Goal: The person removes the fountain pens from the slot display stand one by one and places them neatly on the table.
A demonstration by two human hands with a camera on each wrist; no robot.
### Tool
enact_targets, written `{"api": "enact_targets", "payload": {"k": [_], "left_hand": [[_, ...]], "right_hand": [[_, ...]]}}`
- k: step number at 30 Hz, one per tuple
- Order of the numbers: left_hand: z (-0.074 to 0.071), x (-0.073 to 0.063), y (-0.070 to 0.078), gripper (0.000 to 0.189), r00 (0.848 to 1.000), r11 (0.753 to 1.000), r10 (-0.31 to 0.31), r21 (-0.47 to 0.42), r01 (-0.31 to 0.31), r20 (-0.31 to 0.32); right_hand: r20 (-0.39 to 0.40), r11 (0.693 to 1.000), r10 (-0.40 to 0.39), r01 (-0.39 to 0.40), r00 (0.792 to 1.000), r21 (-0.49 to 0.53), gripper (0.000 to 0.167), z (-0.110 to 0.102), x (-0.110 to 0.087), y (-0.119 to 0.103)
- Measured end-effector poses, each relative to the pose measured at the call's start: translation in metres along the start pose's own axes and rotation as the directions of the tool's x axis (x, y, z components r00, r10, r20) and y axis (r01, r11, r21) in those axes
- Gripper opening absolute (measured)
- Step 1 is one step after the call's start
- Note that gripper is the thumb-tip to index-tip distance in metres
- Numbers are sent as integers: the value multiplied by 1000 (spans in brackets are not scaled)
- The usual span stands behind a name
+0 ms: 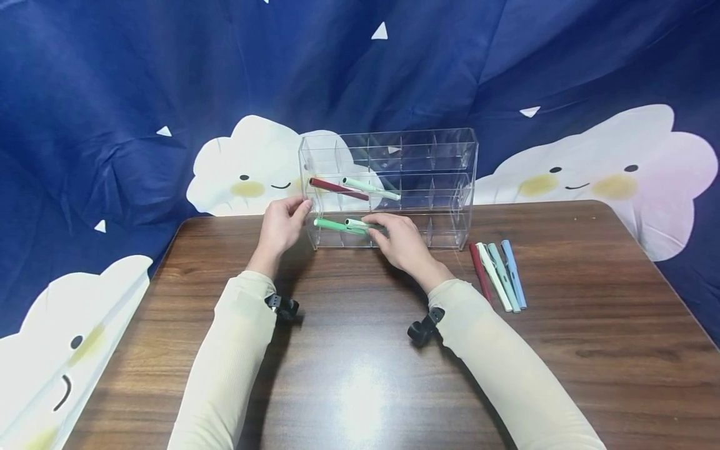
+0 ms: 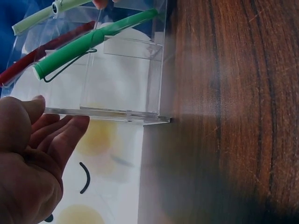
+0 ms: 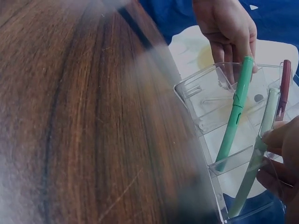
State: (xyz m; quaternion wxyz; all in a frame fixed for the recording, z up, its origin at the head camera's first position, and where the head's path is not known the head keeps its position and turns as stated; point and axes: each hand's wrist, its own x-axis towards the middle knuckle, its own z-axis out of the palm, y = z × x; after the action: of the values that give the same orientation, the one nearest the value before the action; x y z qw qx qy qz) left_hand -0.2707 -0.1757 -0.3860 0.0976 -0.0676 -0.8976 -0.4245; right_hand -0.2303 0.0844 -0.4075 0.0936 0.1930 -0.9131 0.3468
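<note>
A clear plastic organizer with tiered compartments stands at the back of the table. My left hand holds its left side wall, thumb at the front edge and fingers behind. In the bottom tier a green pen lies slanted across the left compartments. Beside it is a pale green pen, pinched between the thumb and fingers of my right hand. One tier up, a dark red pen and a mint pen lie tilted across the dividers.
Right of the organizer several pens lie side by side on the wooden table: a dark red pen, a white pen, a teal pen and a blue pen. A blue cloud-print curtain hangs behind.
</note>
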Motion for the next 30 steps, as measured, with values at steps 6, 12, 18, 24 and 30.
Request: {"api": "enact_targets", "payload": {"k": [6, 12, 18, 24, 30], "left_hand": [[0, -1, 1, 28, 1000, 1000, -8, -2, 8, 1], [0, -1, 2, 28, 1000, 1000, -6, -5, 6, -1], [1, -1, 0, 28, 1000, 1000, -1, -7, 1, -2], [1, 0, -1, 28, 1000, 1000, -3, -8, 3, -7], [2, -1, -1, 28, 1000, 1000, -4, -20, 4, -6]], "right_hand": [[-29, 999, -16, 16, 999, 27, 28, 1, 2, 2], [-28, 1000, -22, 23, 999, 19, 29, 1, 1, 2], [-61, 998, -8, 12, 998, 56, 27, 0, 0, 3], [-95, 994, -9, 19, 995, 105, 27, -7, 1, 4], [-133, 992, -28, 44, 991, 116, 27, -13, -1, 4]]}}
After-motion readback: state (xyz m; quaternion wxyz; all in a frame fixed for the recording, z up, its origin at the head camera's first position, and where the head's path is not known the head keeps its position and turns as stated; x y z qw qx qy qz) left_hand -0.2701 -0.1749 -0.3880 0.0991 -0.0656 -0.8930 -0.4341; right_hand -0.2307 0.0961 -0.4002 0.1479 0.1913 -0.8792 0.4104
